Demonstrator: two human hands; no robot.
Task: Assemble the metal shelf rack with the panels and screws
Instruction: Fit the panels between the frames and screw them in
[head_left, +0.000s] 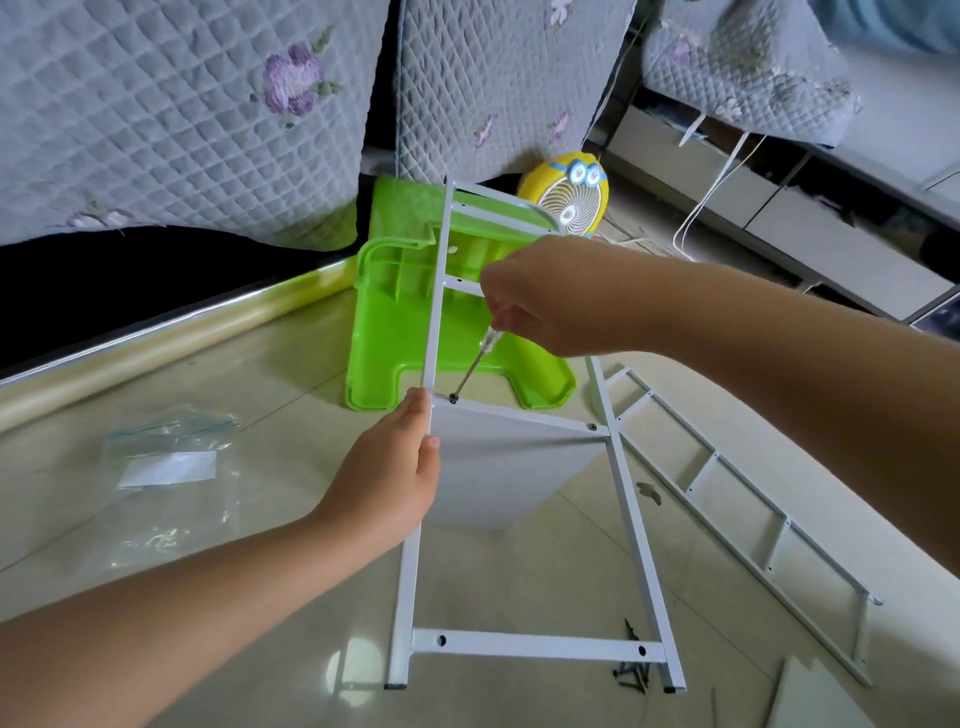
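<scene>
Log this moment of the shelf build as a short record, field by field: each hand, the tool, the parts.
Left hand: grips left upright of the side frame
Right hand: holds screwdriver, tip on a screw
Shelf panel: white, at the frame's middle rung
Second frame: flat on floor, right
Loose screws: floor, by frame's foot
Behind: green stool
</scene>
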